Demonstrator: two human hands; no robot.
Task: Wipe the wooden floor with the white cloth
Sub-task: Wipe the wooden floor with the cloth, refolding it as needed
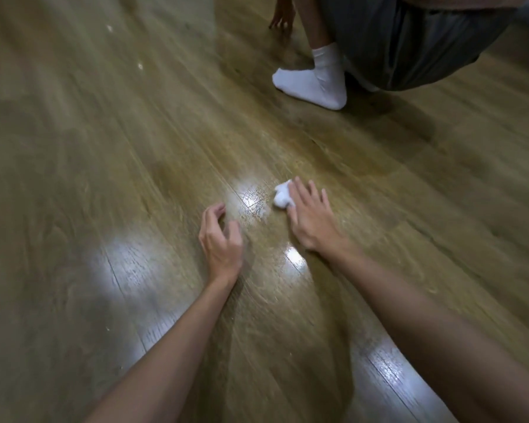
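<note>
**Cloth under the right hand on the floor**

Pale specks are lying on the floor at far left, with bright glare patches shining off the planks nearer the camera. The left hand is hovering low over the boards, its fingers loosely curled and holding nothing, the thumb standing apart from them. Just right of it a wet-looking sheen is glinting on a plank seam. Beside that sheen the cloth is sitting bunched into a small white wad, soft and crumpled, resting on the floor. The right hand is lying over the cloth's right side, fingers spread and fairly straight, pressing it down rather than wrapping it; most of the wad is poking out past the fingertips toward the left. Farther back, another person is crouching in grey trousers, one white sock planted on the boards and a hand reaching down near the floor.
</note>
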